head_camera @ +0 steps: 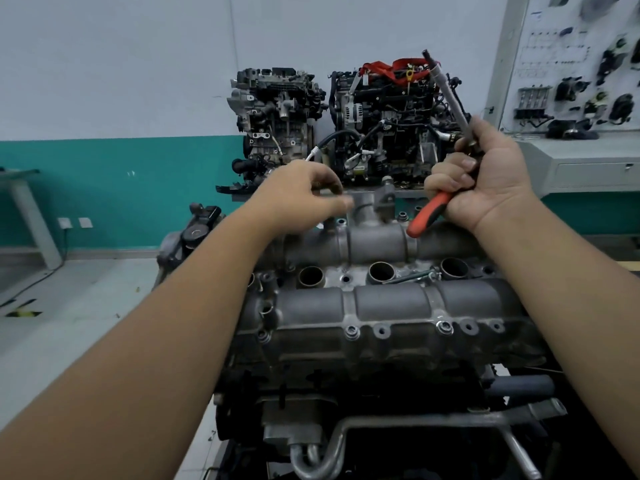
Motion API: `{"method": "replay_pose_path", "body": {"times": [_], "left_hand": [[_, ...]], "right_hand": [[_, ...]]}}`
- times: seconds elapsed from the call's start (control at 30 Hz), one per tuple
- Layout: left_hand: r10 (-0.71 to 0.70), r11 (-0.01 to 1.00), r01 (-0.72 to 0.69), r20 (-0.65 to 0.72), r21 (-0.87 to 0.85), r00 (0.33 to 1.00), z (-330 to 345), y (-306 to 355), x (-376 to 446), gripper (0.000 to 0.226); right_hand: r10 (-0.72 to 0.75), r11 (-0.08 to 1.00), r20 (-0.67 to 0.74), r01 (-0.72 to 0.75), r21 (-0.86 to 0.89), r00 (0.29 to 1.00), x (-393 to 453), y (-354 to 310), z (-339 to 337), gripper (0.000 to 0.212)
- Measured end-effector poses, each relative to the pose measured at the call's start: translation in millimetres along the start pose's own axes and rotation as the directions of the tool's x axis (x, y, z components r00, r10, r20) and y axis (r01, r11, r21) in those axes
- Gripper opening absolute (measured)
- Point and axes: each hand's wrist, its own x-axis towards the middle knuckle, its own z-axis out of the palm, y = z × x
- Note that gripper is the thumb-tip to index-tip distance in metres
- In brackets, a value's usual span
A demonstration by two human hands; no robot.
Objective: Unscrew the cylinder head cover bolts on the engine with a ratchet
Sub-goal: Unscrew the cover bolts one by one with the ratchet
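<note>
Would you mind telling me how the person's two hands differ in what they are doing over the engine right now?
The right hand grips the ratchet, raised, its extension pointing up and away; the left hand holds no tool that I can see. The right hand shows its palm side with fingers wrapped round the orange handle; the left hand shows its back, fingers loosely curled down at the far edge of the cylinder head cover, though any contact is blurred. Both are bare and reach over the cover.

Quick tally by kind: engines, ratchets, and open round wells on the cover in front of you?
Engines: 3, the near engine, the left rear engine, the right rear engine
Ratchets: 1, the ratchet in the right hand
Open wells: 3
Total: 7
</note>
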Motion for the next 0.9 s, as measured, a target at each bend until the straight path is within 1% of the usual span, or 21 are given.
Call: {"method": "replay_pose_path", "body": {"times": [0.03,0.07,0.17,0.23,0.37,0.47,0.57,0.63,0.7,0.73,0.8,0.83,0.9], "left_hand": [[0.017,0.996,-0.017,0.004,0.083,1.0,1.1,-4.1,-0.6,0.023],[0.016,0.996,-0.017,0.008,0.082,1.0,2.1,-6.7,-0.1,0.026],[0.014,0.996,-0.007,0.086,-0.092,0.996,4.4,-4.8,-1.4,0.02],[0.023,0.988,-0.004,0.116,-0.154,0.993,5.8,-4.7,-3.7,0.015],[0.076,0.989,-0.063,0.089,-0.137,0.993,6.5,-12.0,-10.4,0.009],[0.069,0.984,-0.054,0.085,-0.172,0.994,4.0,-13.4,-12.8,0.009],[0.069,0.984,-0.053,0.089,-0.171,0.994,5.1,-13.3,-12.2,0.011],[0.061,0.982,-0.05,0.056,-0.182,0.997,8.7,-14.0,-9.4,0.02],[0.007,0.978,-0.001,0.028,-0.207,1.0,11.1,-17.6,-4.9,0.025],[-0.034,0.974,0.042,0.042,-0.225,0.999,11.3,-20.6,-0.8,0.025],[-0.144,0.961,0.17,0.128,-0.22,0.981,8.8,-23.9,12.4,0.03],[-0.206,0.95,0.241,0.178,-0.201,0.962,7.4,-25.9,18.8,0.038],[-0.304,0.92,0.361,0.3,-0.156,0.904,3.1,-28.2,29.2,0.052]], "right_hand": [[0.003,1.0,-0.001,-0.003,-0.005,1.0,0.8,0.1,-0.3,0.043],[0.006,1.0,-0.001,-0.006,-0.008,1.0,1.6,0.1,-0.5,0.042],[0.008,0.999,0.012,-0.007,-0.048,1.0,2.1,2.2,1.1,0.043],[-0.005,0.994,0.031,0.008,-0.106,0.999,2.2,2.5,6.1,0.043],[-0.01,0.965,0.153,0.05,-0.257,0.988,11.5,-9.9,31.3,0.04],[-0.004,0.937,0.26,0.095,-0.337,0.966,21.5,-16.6,58.5,0.035],[0.008,0.92,0.32,0.119,-0.374,0.947,29.9,-9.2,71.5,0.03],[0.027,0.933,0.336,0.098,-0.348,0.942,36.7,-0.5,68.9,0.03],[0.058,0.959,0.33,0.04,-0.28,0.942,41.4,6.7,61.6,0.033],[0.075,0.972,0.319,0.002,-0.235,0.945,43.3,8.8,58.2,0.034],[0.092,0.987,0.277,-0.051,-0.153,0.957,47.0,10.0,53.8,0.034],[0.092,0.988,0.26,-0.055,-0.147,0.961,47.5,10.6,52.1,0.033],[0.093,0.981,0.259,-0.043,-0.191,0.961,45.9,12.8,51.6,0.028]]}}
